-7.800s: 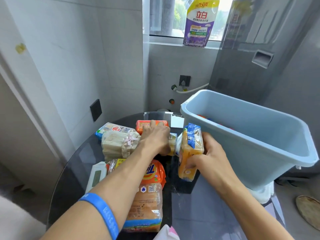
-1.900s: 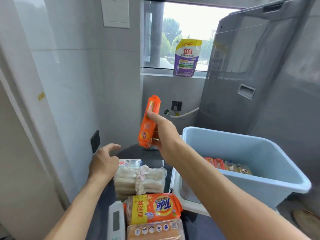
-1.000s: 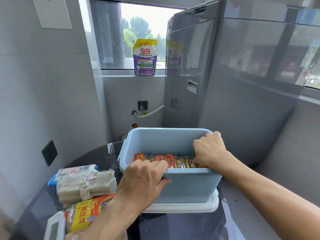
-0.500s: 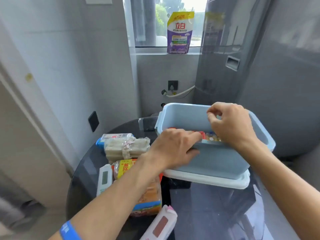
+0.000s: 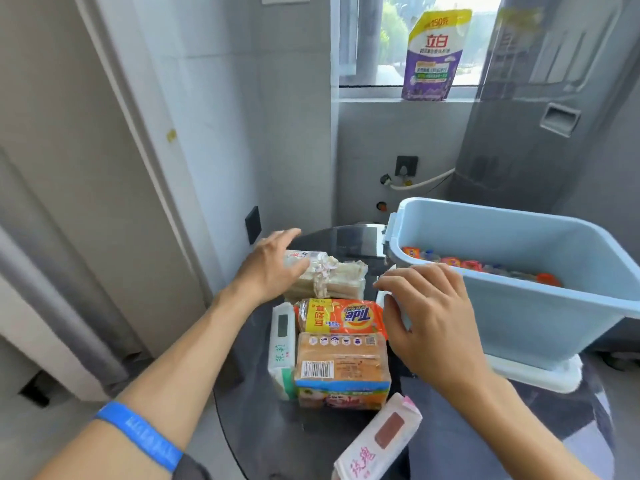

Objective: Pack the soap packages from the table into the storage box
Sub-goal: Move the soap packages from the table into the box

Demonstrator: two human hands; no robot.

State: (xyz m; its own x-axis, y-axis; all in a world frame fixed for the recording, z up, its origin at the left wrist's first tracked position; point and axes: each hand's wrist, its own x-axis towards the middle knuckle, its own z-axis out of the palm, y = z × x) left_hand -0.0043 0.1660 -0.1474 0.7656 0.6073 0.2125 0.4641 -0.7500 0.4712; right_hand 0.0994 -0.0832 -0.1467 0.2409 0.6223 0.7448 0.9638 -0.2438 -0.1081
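Dark round table [image 5: 311, 441], soap packages [image 5: 341, 370], box lid [image 5: 540, 375]

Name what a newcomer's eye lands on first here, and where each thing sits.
The light blue storage box at right, with colourful soap packages along its bottom. In the middle of the dark table, the orange Tide pack lies between the open left hand and right hand.

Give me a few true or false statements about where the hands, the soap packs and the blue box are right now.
1. The storage box already holds packages. True.
2. The right hand holds the orange Tide pack. False: it hovers open, holding nothing.
3. The left hand reaches over the pale wrapped bundle. True.
4. The purple pouch lies on the table. False: it stands on the window sill.
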